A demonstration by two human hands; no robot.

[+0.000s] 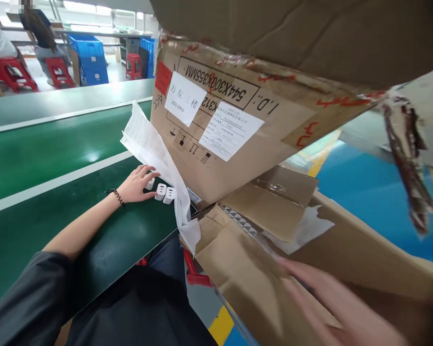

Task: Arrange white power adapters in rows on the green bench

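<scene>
Fingers parted, the left hand (136, 185) arches around a white piece (150, 184), left of two others (160, 191) on the green tabletop (140, 221); the right hand (334, 295)'s grip blurs unreadably by the near carton (238, 259). Light pressure should keep them aligned.

Matt brown cardboard and thin white wrapping meet a smooth, softly shining green worktop (130, 230).
The printed carton (216, 180) is plain corrugated board with flat white paper labels (186, 98) and glossy clear tape (238, 57) carrying red print; the open carton (234, 264) looks equally dull, its board creased. The white wrapping sheet (162, 154) appears soft, matt and wrinkled, like tissue or thin foam. The slotted white blocks (160, 191) look like smooth moulded plastic. Behind, blue crates (88, 46) and red stools (58, 69) seem hard plastic.
</scene>
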